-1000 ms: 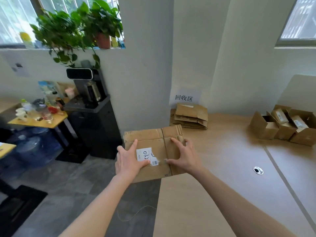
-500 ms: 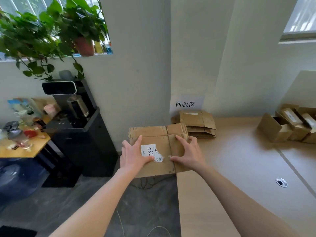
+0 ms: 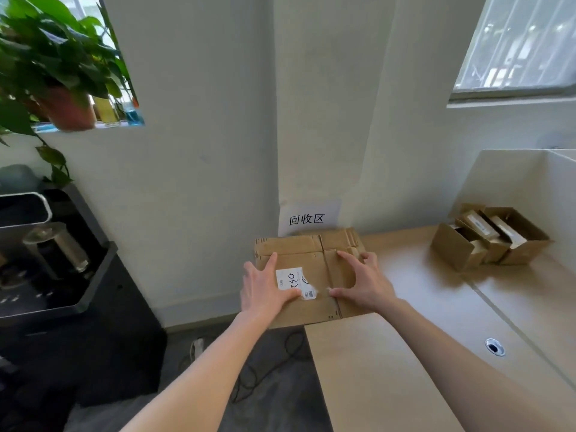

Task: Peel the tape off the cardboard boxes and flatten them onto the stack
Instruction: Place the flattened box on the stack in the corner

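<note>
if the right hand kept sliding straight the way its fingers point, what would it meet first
Probably the white wall sign. The right hand lies on the flattened box, fingers aimed up-left across it toward the wall. Depth is unclear.

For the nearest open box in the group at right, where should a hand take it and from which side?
Judging by its pose, grip the nearest open box by its top rim, coming from above and the table's open near side. Its mouth faces up, the other boxes crowd its far side, and the near walls stand free.
</note>
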Tool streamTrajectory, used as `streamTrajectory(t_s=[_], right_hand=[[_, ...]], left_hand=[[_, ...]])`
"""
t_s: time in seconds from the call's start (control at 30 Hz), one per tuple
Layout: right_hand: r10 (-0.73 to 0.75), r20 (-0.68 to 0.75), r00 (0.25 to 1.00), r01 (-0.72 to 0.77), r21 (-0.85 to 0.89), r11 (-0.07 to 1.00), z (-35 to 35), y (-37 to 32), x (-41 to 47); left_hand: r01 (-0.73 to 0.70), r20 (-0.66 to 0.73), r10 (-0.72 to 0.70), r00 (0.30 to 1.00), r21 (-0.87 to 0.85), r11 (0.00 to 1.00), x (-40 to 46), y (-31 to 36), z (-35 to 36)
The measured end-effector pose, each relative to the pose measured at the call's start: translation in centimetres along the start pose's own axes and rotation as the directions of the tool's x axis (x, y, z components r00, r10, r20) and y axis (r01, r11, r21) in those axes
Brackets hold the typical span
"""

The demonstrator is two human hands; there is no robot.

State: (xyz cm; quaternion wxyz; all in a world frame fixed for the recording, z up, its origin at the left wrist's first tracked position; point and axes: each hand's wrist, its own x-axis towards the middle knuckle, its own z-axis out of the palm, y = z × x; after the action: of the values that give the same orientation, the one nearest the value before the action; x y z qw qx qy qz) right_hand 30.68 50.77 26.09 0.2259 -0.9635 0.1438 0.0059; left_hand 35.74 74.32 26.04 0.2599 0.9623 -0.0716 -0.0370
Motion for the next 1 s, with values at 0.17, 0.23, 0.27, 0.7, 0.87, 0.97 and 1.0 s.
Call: streamTrajectory(t_s=[0.17, 0.23, 0.27, 0.7, 0.87, 0.97, 1.0], right_hand=[[0.074, -0.031, 0.997, -0.075, -0.015, 0.997, -0.4, 0.9, 4.1], [0.096, -0.027, 0.995, -0.097, -0.025, 0.995, -0.4, 1.7, 6.2], [0.107, -0.027, 0.994, -0.108, -0.032, 0.994, -0.3, 2.3, 7.4], [0.158, 0.129, 0.979, -0.154, -0.038, 0.987, 4.9, 15.8, 30.8], [0.155, 0.214, 0.964, -0.158, -0.001, 0.987, 10.1, 20.6, 38.8], [0.144, 0.309, 0.940, -0.165, 0.043, 0.985, 14.6, 22.6, 41.0], [0.132, 0.325, 0.936, -0.142, 0.007, 0.990, 16.1, 23.0, 41.4]], left_hand=[[-0.073, 0.060, 0.074, 0.995, -0.026, 0.997, 6.0, 1.1, 1.2], [-0.078, 0.089, 0.081, 0.993, -0.035, 0.996, 8.3, 1.6, 2.3], [-0.077, 0.107, 0.081, 0.991, -0.039, 0.996, 9.6, 1.9, 3.0], [-0.021, 0.248, 0.010, 0.969, 0.041, 0.999, 30.7, 6.3, 18.4], [0.022, 0.286, -0.044, 0.957, 0.078, 0.997, 36.6, 5.7, 25.1], [0.025, 0.333, -0.076, 0.940, 0.157, 0.987, 38.0, 3.4, 28.4], [0.018, 0.350, -0.091, 0.932, 0.207, 0.978, 38.2, 2.6, 29.1]])
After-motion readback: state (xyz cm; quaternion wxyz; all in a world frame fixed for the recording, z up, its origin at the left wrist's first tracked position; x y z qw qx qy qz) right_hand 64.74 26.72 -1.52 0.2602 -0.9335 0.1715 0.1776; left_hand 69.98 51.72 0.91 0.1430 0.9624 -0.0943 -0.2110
